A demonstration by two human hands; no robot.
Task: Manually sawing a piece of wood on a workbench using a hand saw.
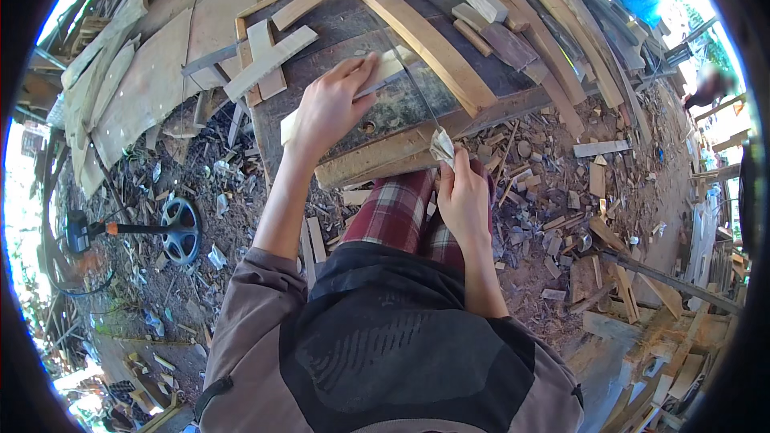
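Note:
My left hand lies over a short pale wooden strip on the dark workbench top. Its fingers curl over the far edge while the thumb rests along the near one. Closed at the front of the bench, my right hand grips a long thin saw-like blade by an end wrapped in pale cloth or plastic. From there the blade runs away across the bench, passing by the strip's right end. Whether it has teeth is too small to tell.
Long wooden boards lie across the workbench, with more stacked at the right. Short offcuts sit at its left. Wood scraps litter the ground. A black wheel on an orange-and-black shaft stands at the left.

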